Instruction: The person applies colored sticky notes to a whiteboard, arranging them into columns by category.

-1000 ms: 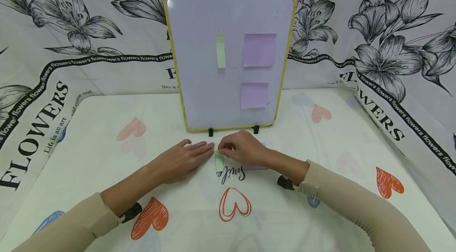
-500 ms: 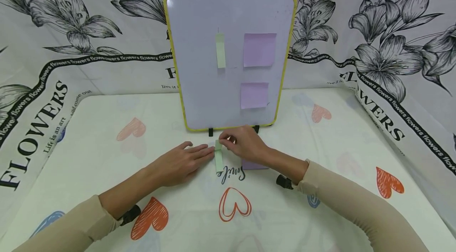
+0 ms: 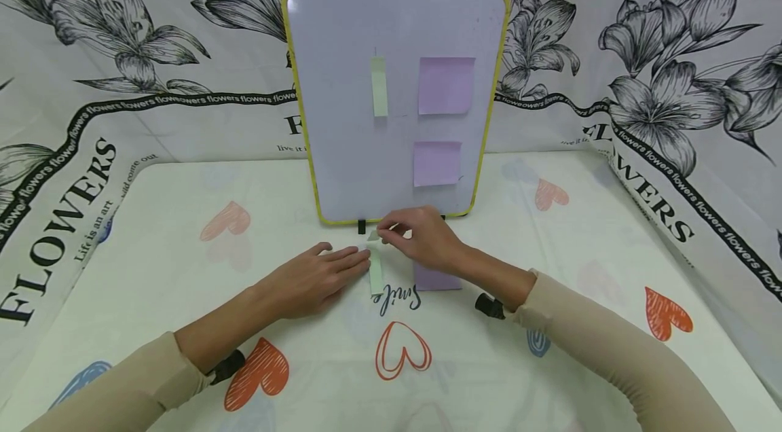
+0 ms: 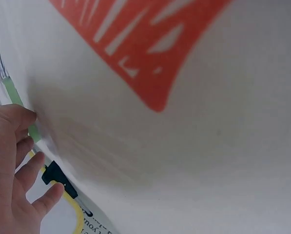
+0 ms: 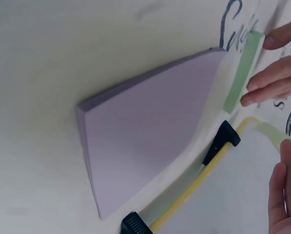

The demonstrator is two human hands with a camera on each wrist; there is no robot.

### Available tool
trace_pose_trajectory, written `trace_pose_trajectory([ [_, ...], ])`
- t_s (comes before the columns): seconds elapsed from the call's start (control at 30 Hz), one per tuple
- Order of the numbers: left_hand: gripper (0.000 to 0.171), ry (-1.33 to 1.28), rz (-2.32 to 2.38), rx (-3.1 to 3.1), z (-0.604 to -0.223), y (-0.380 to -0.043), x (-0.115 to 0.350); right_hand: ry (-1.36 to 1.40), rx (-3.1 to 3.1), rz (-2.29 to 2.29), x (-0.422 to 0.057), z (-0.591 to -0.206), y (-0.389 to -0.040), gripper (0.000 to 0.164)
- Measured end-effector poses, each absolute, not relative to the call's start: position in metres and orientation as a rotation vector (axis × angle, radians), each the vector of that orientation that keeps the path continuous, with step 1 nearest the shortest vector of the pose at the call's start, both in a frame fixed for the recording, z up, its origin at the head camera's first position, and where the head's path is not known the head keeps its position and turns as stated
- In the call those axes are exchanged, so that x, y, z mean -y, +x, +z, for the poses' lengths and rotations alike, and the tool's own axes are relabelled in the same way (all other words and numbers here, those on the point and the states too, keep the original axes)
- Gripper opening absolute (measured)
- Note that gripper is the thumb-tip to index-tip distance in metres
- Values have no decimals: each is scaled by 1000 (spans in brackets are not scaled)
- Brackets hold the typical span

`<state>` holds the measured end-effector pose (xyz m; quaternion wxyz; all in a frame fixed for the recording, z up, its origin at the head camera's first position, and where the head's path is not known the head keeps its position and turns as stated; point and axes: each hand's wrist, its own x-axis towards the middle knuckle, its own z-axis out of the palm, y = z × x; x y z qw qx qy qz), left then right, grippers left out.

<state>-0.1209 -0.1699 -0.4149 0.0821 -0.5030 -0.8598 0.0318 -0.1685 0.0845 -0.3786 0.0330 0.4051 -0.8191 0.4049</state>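
Note:
A narrow green sticky-note pad (image 3: 375,274) lies on the table before the whiteboard. Against its left edge, the straight fingertips of my left hand (image 3: 314,282) press, palm down; the left wrist view shows these fingers (image 4: 26,114) over the green pad (image 4: 14,92) too. My right hand (image 3: 421,236) pinches a thin green sticky note (image 3: 373,236) between thumb and fingers, just beyond the pad's far end. In the right wrist view this sticky note (image 5: 272,132) hangs near the board's yellow frame. A thick purple sticky-note pad (image 5: 145,126) lies below my right wrist, partly covered in the head view.
The whiteboard (image 3: 342,160) stands upright on black feet (image 3: 362,227). It bears one green strip (image 3: 379,87) and two purple sticky notes, an upper note (image 3: 446,85) and a lower note (image 3: 436,164). A heart-printed cloth (image 3: 489,371) covers the table.
My right hand has moved away toward the whiteboard, lifting the green sticky note off the pad's far end. More of the purple pad shows. My left hand has stayed at the green pad.

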Motion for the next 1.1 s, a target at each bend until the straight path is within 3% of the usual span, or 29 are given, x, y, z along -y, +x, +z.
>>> trace_pose_trajectory([
  [0.23,50,-1508,69,2590,-413,-121,168,1273,2374,1314,-86,-371,-172,6],
  [0.47,51,-1489,63,2568,-407,-125,168,1329,2137,1104,-86,-362,-178,8],
  [0.67,53,-1379,10,2491,-383,-140,173,1369,1942,800,-87,-358,-181,14],
  [1.1,54,-1098,-83,2382,-332,-172,170,1245,1815,731,-79,-353,-195,15],
])
